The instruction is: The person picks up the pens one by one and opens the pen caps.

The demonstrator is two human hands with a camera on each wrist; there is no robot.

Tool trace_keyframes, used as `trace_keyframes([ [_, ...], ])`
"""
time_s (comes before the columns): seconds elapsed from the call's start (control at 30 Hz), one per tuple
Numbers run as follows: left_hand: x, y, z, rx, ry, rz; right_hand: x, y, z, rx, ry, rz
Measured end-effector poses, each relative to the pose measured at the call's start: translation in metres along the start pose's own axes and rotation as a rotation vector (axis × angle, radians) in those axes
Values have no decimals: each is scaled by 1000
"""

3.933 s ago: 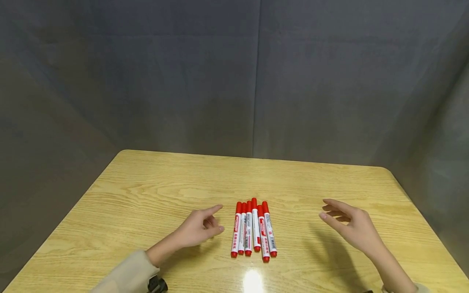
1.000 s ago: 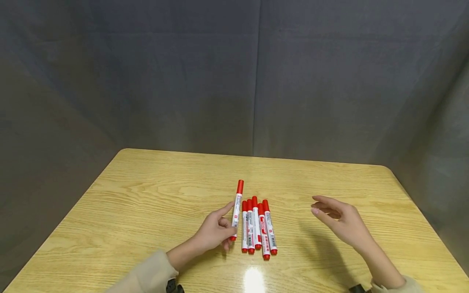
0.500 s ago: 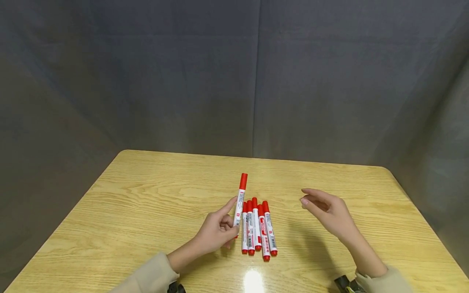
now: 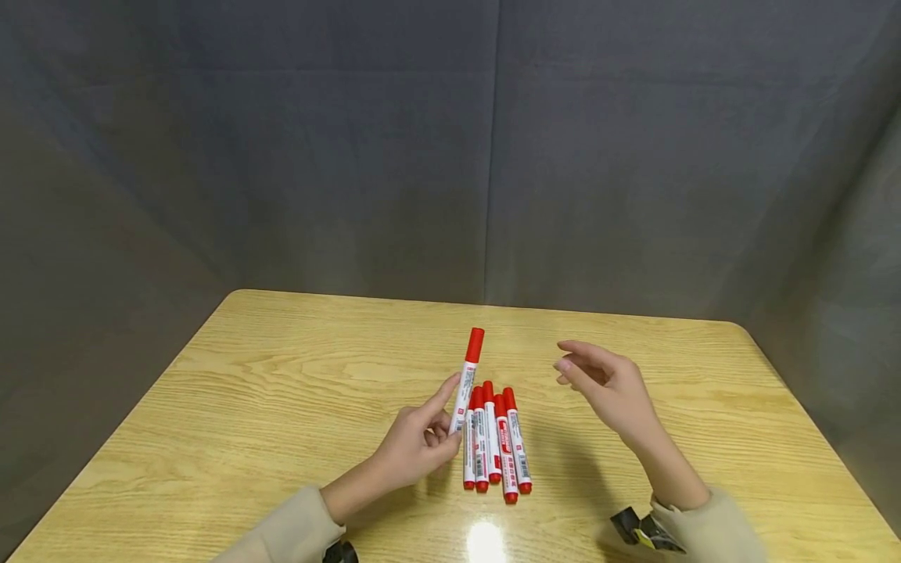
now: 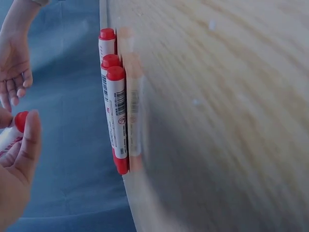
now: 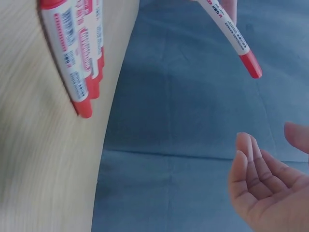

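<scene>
My left hand [image 4: 415, 446] pinches a white marker with a red cap [image 4: 468, 387] near its lower end. The marker is raised off the table, cap end pointing away and up. Right beside it, several like markers [image 4: 494, 446] lie side by side on the table, caps facing away. In the right wrist view the held marker [image 6: 231, 34] slants above the others, clear of them. My right hand [image 4: 608, 387] hovers to the right of the markers with fingers loosely bent and nothing in it; the thumb stands apart from the fingers in the right wrist view.
The light wooden table [image 4: 338, 344] has rounded far corners. Behind and at both sides hangs a dark grey curtain [image 4: 352, 156]. A bright reflection shows near the table's front.
My left hand took the leftmost marker from the row and has lifted it, moving slightly right and tilting it. My right hand has moved left and away from me, towards the held marker.
</scene>
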State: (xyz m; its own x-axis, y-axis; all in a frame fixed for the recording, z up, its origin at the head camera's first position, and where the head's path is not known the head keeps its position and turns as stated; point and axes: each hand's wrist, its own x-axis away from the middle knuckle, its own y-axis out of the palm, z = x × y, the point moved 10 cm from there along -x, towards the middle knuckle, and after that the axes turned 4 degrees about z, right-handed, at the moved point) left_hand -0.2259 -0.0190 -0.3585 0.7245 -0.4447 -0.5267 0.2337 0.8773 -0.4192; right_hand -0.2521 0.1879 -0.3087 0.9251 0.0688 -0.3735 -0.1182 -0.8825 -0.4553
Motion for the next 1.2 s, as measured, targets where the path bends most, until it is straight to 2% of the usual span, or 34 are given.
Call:
trace_keyframes([
  [0.2,-2,1,7,-14,41,3,-8,4,-14,-54,-16,30],
  [0.4,-3,4,10,-8,47,-3,-16,6,-25,-81,-38,40],
  [0.6,-4,3,14,-24,75,1,-21,18,-29,-68,-44,9],
  [1.03,-5,11,20,-23,104,-36,-27,41,-37,-56,-58,-42],
  [1.2,-4,13,22,-43,125,-53,-27,51,-34,-59,-33,-68],
])
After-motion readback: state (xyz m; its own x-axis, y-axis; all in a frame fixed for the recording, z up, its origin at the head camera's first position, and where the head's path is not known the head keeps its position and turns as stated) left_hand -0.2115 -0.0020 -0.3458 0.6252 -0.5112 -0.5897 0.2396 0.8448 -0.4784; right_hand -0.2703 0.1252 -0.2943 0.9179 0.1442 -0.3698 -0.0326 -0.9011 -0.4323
